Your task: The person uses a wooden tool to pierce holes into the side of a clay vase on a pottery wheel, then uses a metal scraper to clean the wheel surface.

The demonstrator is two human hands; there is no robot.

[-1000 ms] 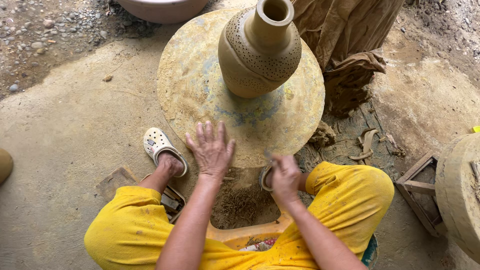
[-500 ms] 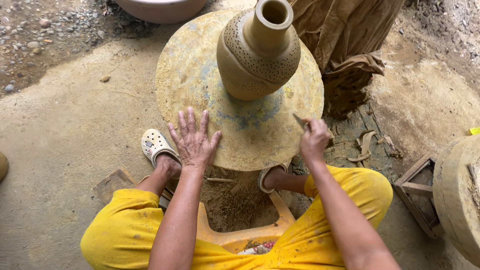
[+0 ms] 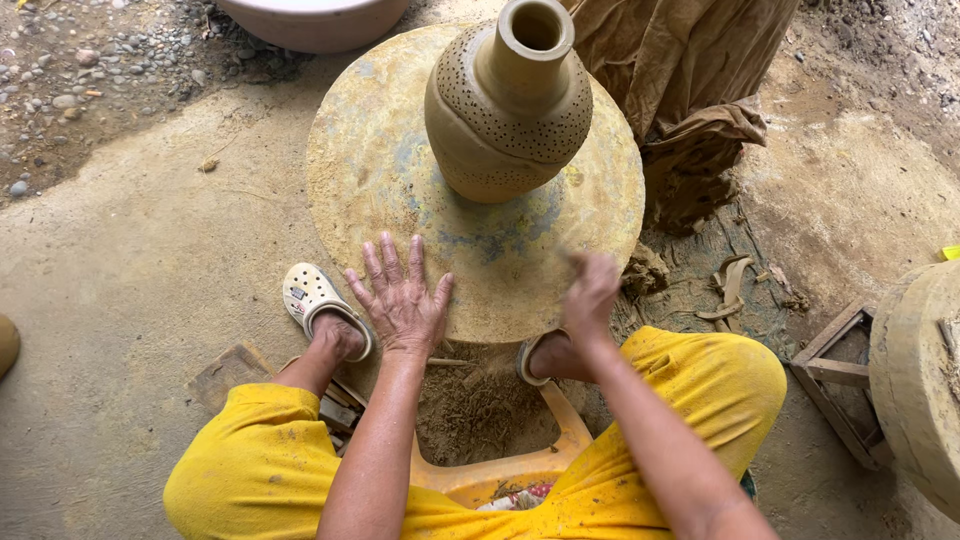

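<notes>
A tall unfired clay vase (image 3: 510,105) with a narrow neck and bands of small punched holes stands on a round, mud-stained wheel (image 3: 380,170). My left hand (image 3: 400,298) lies flat on the wheel's near edge with its fingers spread. My right hand (image 3: 592,292) is blurred at the wheel's near right rim, with its fingers curled around what looks like a small thin tool. Both hands are apart from the vase. My yellow trousers and a white clog (image 3: 310,295) show below.
A pale basin (image 3: 320,18) sits beyond the wheel and a brown cloth (image 3: 690,80) hangs at the back right. An orange plastic stool (image 3: 500,470) is under me. A wooden frame (image 3: 835,370) and another round slab (image 3: 920,380) stand at right. Gravel lies far left.
My right hand rose to the wheel's right side with the tool, then dropped back to the near rim. My left hand slid slightly left along the edge and the vase turned.
</notes>
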